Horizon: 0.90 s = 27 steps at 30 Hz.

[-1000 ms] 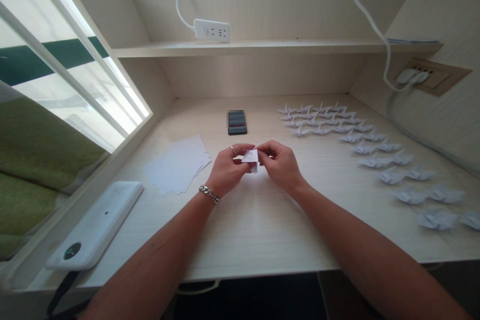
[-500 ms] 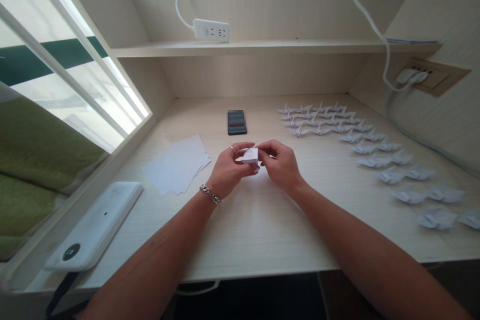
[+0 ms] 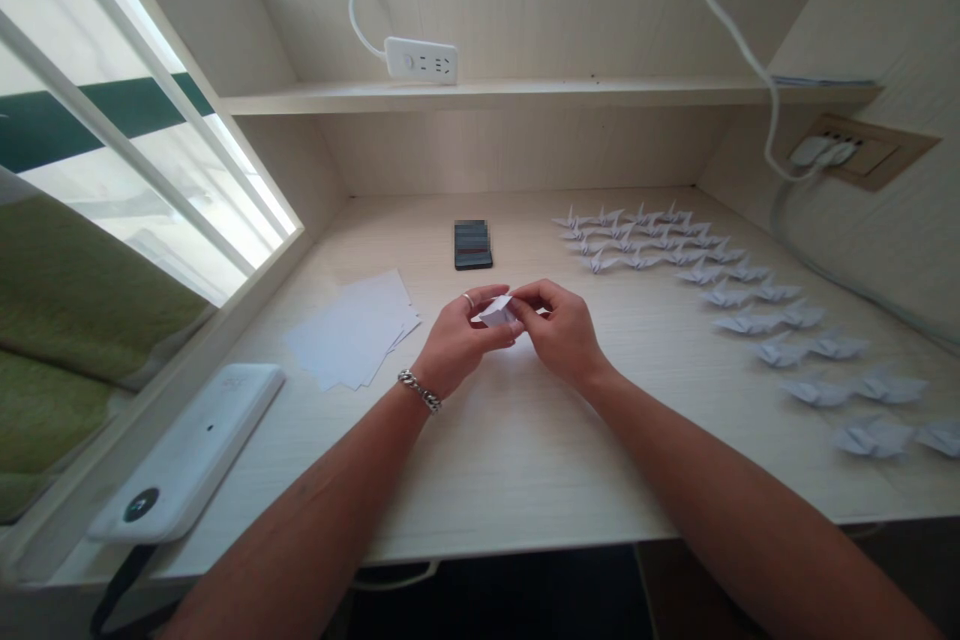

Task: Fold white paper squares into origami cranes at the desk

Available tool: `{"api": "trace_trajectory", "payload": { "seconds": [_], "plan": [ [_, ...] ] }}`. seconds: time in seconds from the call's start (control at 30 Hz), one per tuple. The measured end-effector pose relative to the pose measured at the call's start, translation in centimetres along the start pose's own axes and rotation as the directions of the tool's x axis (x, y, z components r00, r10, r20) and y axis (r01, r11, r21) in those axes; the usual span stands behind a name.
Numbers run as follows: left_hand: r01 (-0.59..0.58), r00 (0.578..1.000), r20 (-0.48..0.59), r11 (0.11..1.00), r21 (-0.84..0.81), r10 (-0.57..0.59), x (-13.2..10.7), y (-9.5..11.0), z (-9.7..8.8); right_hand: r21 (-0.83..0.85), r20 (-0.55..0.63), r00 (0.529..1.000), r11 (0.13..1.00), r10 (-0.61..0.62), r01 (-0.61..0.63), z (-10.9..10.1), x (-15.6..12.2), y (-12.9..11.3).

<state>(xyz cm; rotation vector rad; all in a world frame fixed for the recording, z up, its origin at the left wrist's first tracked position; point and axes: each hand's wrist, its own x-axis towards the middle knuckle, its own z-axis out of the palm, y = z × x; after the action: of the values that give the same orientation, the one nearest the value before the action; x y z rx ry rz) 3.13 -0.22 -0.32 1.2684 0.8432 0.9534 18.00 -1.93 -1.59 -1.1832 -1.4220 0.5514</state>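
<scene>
A small folded white paper [image 3: 495,311] is held between both hands above the middle of the desk. My left hand [image 3: 459,332] grips it from the left, thumb below and fingers behind; a ring and a chain bracelet show on this hand and wrist. My right hand [image 3: 559,325] pinches the paper's right side between thumb and forefinger. Its lower fingers are partly curled and hidden. Left of the hands lies a loose stack of white paper sheets [image 3: 352,330]. To the right stand several rows of folded white paper cranes [image 3: 641,242].
A dark phone [image 3: 472,245] lies behind the hands. At the desk's left edge is a white device with a round display [image 3: 191,450] and a black strap. A white power strip [image 3: 421,60] rests on the shelf [image 3: 525,98]. Its cable leads to a wall socket [image 3: 862,152].
The folded paper has tilted and its upper face shows a different shape. My right thumb and forefinger have shifted slightly left onto it, and my left thumb has closed in beneath.
</scene>
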Motion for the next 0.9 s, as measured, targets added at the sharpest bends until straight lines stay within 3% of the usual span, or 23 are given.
{"api": "trace_trajectory", "payload": {
  "seconds": [0.6, 0.9],
  "plan": [
    [0.089, 0.995, -0.029, 0.991, -0.101, -0.092, -0.33, 0.59, 0.27, 0.000, 0.015, 1.000, 1.000, 0.019, -0.019, 0.03, 0.02, 0.04],
    [0.029, 0.999, 0.039, 0.999, -0.028, -0.028, -0.02, 0.32, -0.25, 0.015, 0.014, 0.999, 0.999, 0.032, -0.032, 0.00, 0.08, 0.13]
  ]
}}
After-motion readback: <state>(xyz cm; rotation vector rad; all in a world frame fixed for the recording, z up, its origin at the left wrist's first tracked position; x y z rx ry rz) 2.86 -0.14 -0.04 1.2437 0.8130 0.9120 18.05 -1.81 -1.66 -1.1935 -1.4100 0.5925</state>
